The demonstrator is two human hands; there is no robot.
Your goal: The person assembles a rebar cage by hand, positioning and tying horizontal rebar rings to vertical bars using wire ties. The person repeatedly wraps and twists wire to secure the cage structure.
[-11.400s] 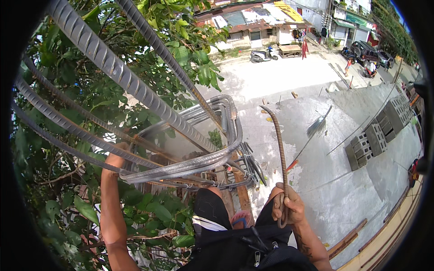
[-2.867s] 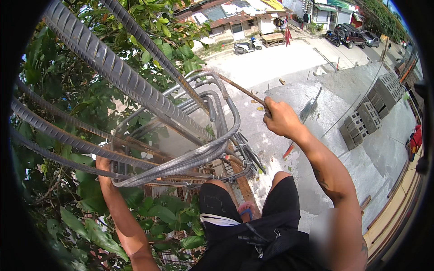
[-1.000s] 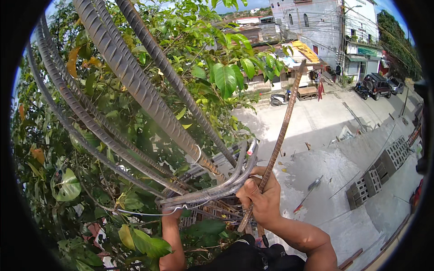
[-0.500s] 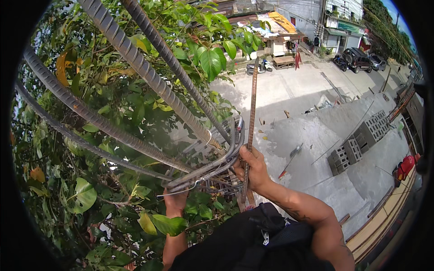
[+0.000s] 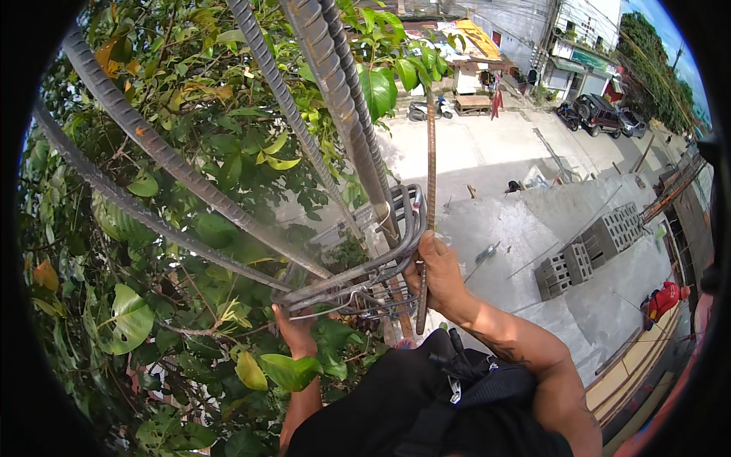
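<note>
Thick ribbed steel rebars (image 5: pixel 346 99) rise out of a bundle of bent rebar stirrups (image 5: pixel 335 283) in front of me. At the bundle's right corner, my right hand (image 5: pixel 444 276) is closed around a thin rusty ribbed rod (image 5: pixel 432 164) that stands nearly upright, its thumb pressed along the rod. Its other fingers are partly hidden behind the steel. My left hand (image 5: pixel 295 333) holds the stirrups from below at their left corner, with most fingers hidden under them. A pale tie wire (image 5: pixel 327 311) sticks out beneath the lower stirrup.
Leafy branches (image 5: pixel 129 320) crowd the left side and reach my left forearm. Far below lies a concrete slab (image 5: pixel 487 221) with hollow blocks (image 5: pixel 590 251). A person in red (image 5: pixel 666 299) is at the right. Parked vehicles (image 5: pixel 601 114) stand along the street.
The upper rebars and the stirrup bundle have shifted slightly right in view. The rod in my right hand stands a little straighter. Both hands keep their places on the steel.
</note>
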